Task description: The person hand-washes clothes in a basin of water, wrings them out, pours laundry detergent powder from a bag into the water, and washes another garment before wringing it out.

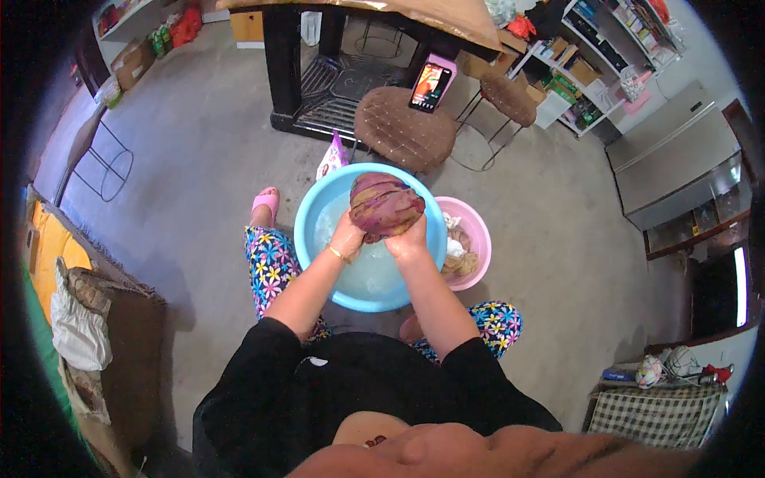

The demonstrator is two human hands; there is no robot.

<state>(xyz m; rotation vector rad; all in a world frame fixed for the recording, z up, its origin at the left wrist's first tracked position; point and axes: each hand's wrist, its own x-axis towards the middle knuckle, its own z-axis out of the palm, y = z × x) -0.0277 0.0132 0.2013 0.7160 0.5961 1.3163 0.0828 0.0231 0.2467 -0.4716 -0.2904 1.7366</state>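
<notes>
Between my left hand (347,237) and my right hand (408,241) is a bunched-up maroon garment or cloth (386,205) with mustard-yellow streaks. Both hands are closed on its near side, and the bundle hides most of the fingers. I hold it over the far half of a round light-blue basin (300,239). Cloudy, whitish water (370,275) fills the basin below. Close by on the right, partly behind the blue basin, sits a smaller pink basin (486,247) with crumpled white and tan cloths (460,253) in it.
A purple-and-white packet (332,158) stands just past the blue basin. Beyond it, a brown round stool (390,131) bears a propped phone (430,85), with a black-framed table (285,72) behind. A second stool (508,99) stands farther right. My pink slipper (269,205) is left of the basin.
</notes>
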